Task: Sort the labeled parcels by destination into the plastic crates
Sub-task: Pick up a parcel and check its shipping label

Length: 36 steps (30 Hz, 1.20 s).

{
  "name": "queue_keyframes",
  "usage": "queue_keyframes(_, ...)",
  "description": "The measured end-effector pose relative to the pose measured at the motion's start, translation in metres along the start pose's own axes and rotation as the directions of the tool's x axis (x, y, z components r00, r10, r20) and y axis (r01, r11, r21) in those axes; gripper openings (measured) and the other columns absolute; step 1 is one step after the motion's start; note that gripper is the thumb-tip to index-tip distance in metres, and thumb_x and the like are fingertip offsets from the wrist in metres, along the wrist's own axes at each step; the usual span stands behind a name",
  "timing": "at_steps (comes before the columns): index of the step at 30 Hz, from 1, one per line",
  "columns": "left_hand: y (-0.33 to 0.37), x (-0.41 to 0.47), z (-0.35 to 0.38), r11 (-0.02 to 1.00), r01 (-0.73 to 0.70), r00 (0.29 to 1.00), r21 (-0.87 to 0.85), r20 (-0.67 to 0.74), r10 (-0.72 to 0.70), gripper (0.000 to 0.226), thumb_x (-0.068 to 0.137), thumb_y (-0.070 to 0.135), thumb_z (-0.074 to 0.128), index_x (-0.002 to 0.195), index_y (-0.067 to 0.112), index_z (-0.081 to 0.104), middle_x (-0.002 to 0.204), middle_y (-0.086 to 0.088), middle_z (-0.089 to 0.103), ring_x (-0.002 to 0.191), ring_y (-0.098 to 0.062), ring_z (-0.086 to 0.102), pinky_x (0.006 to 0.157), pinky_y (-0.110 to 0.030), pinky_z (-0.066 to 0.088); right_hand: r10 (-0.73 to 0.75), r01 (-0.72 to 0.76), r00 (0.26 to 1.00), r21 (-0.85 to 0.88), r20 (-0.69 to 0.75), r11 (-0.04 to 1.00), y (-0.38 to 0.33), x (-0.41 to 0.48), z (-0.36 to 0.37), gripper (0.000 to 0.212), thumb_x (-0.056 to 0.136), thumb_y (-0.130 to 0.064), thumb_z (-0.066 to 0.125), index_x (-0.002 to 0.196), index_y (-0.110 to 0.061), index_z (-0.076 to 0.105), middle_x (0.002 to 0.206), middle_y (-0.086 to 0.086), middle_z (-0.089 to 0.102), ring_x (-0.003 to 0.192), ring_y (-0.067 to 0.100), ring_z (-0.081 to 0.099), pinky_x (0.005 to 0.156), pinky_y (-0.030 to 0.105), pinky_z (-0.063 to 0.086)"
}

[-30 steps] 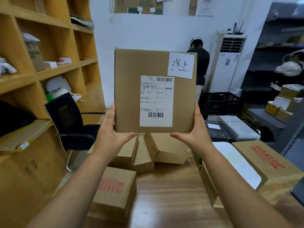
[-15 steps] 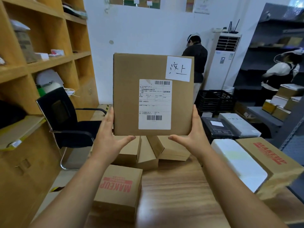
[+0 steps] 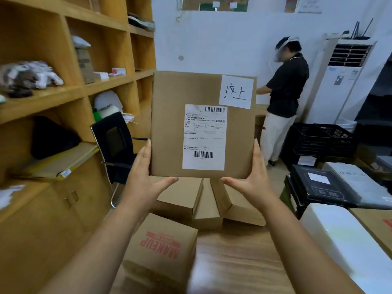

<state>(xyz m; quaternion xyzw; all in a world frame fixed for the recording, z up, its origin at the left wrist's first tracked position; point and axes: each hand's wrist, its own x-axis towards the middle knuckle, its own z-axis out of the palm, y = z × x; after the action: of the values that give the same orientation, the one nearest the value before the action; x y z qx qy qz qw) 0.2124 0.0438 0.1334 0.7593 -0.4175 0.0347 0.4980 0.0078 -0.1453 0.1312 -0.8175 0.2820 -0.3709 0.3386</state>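
Left grip (image 3: pixel 146 180), right grip (image 3: pixel 252 180): parcel (image 3: pixel 169 124) upright

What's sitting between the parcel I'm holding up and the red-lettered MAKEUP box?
Head view: three plain brown cartons, below the held parcel and beyond the MAKEUP box.

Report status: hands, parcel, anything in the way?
Holding: left hand and right hand grip the parcel upright by its lower corners, label facing camera. Not crated yet. Behind it, black crates at right; a person stands beside them.
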Motion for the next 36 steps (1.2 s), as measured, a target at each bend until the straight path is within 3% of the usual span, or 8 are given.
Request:
queue_keyframes(6,-0.001,-0.012,-0.017,0.989,0.115,0.987,0.093,-0.127,-0.103,0.118,0.069,0.037,0.088,0.157,0.036,0.008,0.158,0.018,0.021,0.140,0.003,0.022,0.118,-0.038,0.030,-0.097,0.082,0.987,0.120,0.129,0.989,0.005,0.033,0.028,0.133,0.064,-0.034,0.092,0.154,-0.048,-0.004,0.158,-0.016,0.017,0.132,-0.002,0.025,0.113,0.033,0.027)
queue_keyframes(9,-0.009,-0.036,-0.038,0.966,0.213,0.961,0.147,-0.208,-0.180,0.120,0.068,0.040,0.087,0.157,0.036,0.007,0.159,0.018,0.021,0.141,0.003,0.023,0.117,-0.038,0.032,-0.157,0.116,0.960,0.181,0.233,0.977,-0.003,0.038,0.058,0.133,0.062,-0.036,0.093,0.153,-0.052,-0.002,0.157,-0.016,0.020,0.136,0.005,0.029,0.115,0.040,0.030)
queue_keyframes(12,-0.015,-0.069,-0.069,0.927,0.307,0.916,0.214,-0.331,-0.226,0.118,0.068,0.037,0.087,0.157,0.031,0.009,0.157,0.018,0.022,0.140,0.004,0.022,0.118,-0.037,0.031,-0.224,0.138,0.910,0.253,0.349,0.958,-0.023,0.034,0.097,0.133,0.063,-0.036,0.093,0.157,-0.043,-0.002,0.159,-0.014,0.019,0.132,-0.002,0.027,0.113,0.032,0.027)
queue_keyframes(17,-0.014,-0.140,-0.135,0.825,0.493,0.792,0.276,-0.536,-0.293,0.116,0.071,0.036,0.085,0.157,0.031,0.008,0.157,0.017,0.022,0.141,0.001,0.021,0.118,-0.029,0.025,-0.359,0.154,0.786,0.404,0.503,0.902,-0.082,0.005,0.172,0.131,0.064,-0.033,0.092,0.157,-0.043,0.000,0.155,-0.021,0.023,0.136,0.000,0.030,0.114,0.036,0.033)
queue_keyframes(21,-0.008,-0.205,-0.191,0.731,0.627,0.665,0.269,-0.674,-0.322,0.116,0.072,0.037,0.084,0.157,0.030,0.005,0.161,0.013,0.019,0.145,-0.006,0.020,0.120,-0.031,0.023,-0.482,0.175,0.648,0.501,0.590,0.848,-0.142,-0.036,0.225,0.131,0.068,-0.028,0.092,0.157,-0.040,-0.003,0.145,-0.026,0.023,0.123,-0.007,0.027,0.106,0.027,0.028)
queue_keyframes(25,-0.001,-0.268,-0.238,0.636,0.736,0.527,0.229,-0.784,-0.328,0.116,0.074,0.038,0.082,0.157,0.032,0.003,0.161,0.012,0.017,0.146,-0.007,0.018,0.120,-0.034,0.022,-0.568,0.171,0.529,0.576,0.630,0.799,-0.199,-0.086,0.272,0.133,0.064,-0.035,0.093,0.156,-0.044,-0.003,0.155,-0.023,0.020,0.135,-0.002,0.025,0.111,0.031,0.027)
queue_keyframes(33,-0.001,-0.378,-0.342,0.564,0.810,0.348,0.159,-0.905,-0.245,0.116,0.072,0.041,0.083,0.157,0.034,0.004,0.161,0.013,0.018,0.142,0.000,0.016,0.117,-0.031,0.022,-0.694,0.159,0.331,0.687,0.639,0.709,-0.321,-0.190,0.344,0.136,0.062,-0.036,0.094,0.156,-0.043,-0.004,0.158,-0.020,0.021,0.144,0.003,0.024,0.120,0.039,0.026)
queue_keyframes(36,-0.003,-0.412,-0.376,0.542,0.825,0.320,0.160,-0.922,-0.216,0.115,0.073,0.039,0.082,0.157,0.032,0.004,0.161,0.011,0.018,0.133,0.009,0.011,0.111,-0.023,0.017,-0.729,0.182,0.301,0.713,0.615,0.677,-0.360,-0.228,0.363,0.135,0.064,-0.034,0.093,0.158,-0.038,-0.004,0.160,-0.020,0.017,0.143,-0.002,0.019,0.119,0.031,0.021)
